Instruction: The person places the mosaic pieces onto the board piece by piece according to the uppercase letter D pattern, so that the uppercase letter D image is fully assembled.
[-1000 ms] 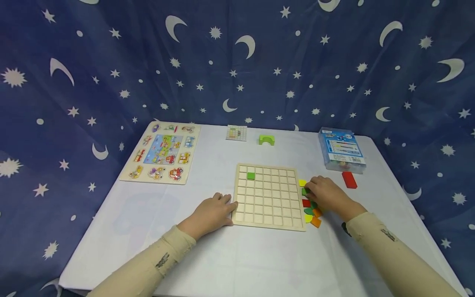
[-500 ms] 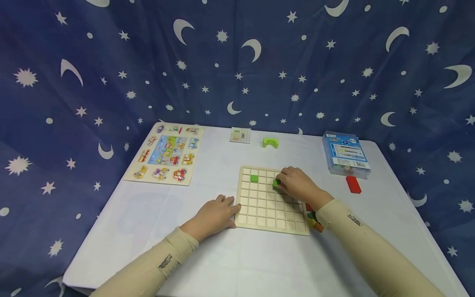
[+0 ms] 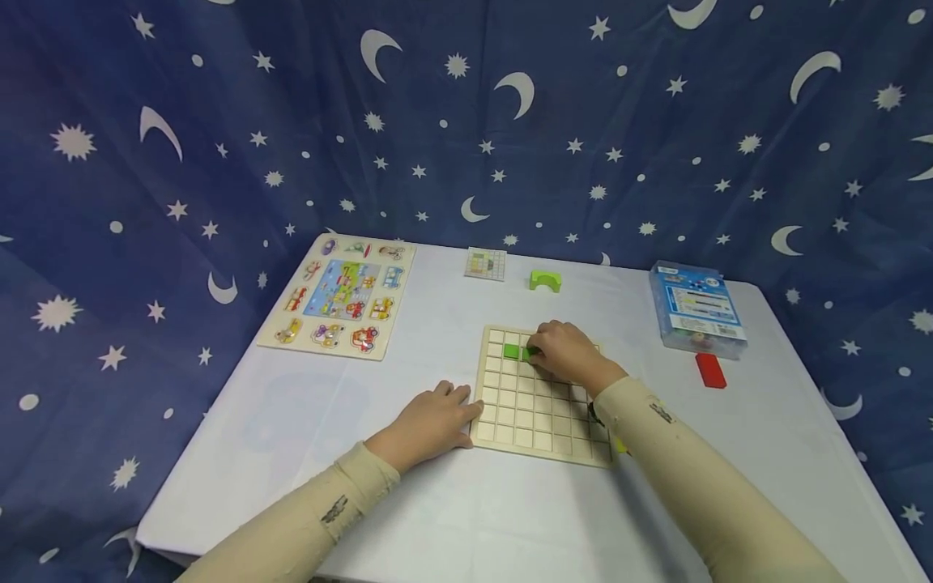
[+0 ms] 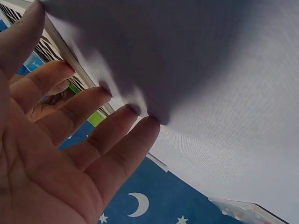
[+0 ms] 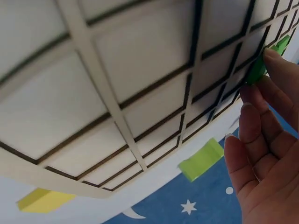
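A wooden grid board (image 3: 525,401) lies flat at the middle of the table. One green square tile (image 3: 511,351) sits in a cell near its top left. Right beside that tile, my right hand (image 3: 568,354) pinches a second green tile (image 5: 258,70) between thumb and fingertips, low over the grid. I cannot tell whether this tile is fully in its cell. My left hand (image 3: 430,425) rests at the board's left edge, fingers spread and relaxed, fingertips on the cloth in the left wrist view. A yellow piece (image 3: 620,446) shows past the board's right edge; my right forearm hides the pieces near it.
Behind the board stand a small pattern card (image 3: 485,264) and a light green arch block (image 3: 545,280). A picture puzzle board (image 3: 390,324) lies at the back left. At the right are a clear plastic box with a blue label (image 3: 697,308) and a red block (image 3: 710,370).
My right hand has picked a green tile from the pieces at the board's right and carried it left, next to the first green tile. The left hand stays at the board's edge.
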### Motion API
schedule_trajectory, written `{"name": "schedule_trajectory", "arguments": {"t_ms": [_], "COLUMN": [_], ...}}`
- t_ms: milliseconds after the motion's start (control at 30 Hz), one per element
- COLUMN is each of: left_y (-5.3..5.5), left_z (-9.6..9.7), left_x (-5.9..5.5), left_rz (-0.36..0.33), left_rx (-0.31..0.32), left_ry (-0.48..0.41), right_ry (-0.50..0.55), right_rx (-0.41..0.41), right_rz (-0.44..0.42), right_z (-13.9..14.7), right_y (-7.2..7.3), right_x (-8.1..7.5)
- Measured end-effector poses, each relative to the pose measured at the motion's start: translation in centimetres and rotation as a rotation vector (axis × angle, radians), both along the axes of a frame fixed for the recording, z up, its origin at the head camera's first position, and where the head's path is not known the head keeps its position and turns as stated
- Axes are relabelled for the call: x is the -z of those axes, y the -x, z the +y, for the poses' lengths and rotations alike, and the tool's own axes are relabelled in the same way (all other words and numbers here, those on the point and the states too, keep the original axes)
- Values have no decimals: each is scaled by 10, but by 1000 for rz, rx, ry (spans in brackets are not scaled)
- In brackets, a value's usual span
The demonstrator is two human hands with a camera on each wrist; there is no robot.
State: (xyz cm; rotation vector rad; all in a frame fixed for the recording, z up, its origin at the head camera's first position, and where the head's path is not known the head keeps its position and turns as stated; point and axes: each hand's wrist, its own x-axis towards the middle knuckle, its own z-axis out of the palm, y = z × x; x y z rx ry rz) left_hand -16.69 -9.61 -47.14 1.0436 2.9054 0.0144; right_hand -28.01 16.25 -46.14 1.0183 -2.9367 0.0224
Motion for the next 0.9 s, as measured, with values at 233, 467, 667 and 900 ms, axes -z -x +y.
{"name": "schedule_trajectory", "arguments": {"t_ms": [233, 467, 667, 900], "left_y": [0, 0, 1, -1], "left_z": [1, -2, -7, -16], "left_x": [-1, -3, -6, -12], "left_rz": [3, -11, -83, -231], "left_rx": [4, 13, 13, -114], "left_ry": [7, 7, -5, -10], "right_ry": [55, 54, 117, 135], "right_rx": [13, 40, 78, 286], "right_rz": [-69, -57, -35, -148], "right_z": [0, 1, 28, 98], "right_y": [4, 2, -7, -15], "right_x": [-1, 2, -7, -23]}}
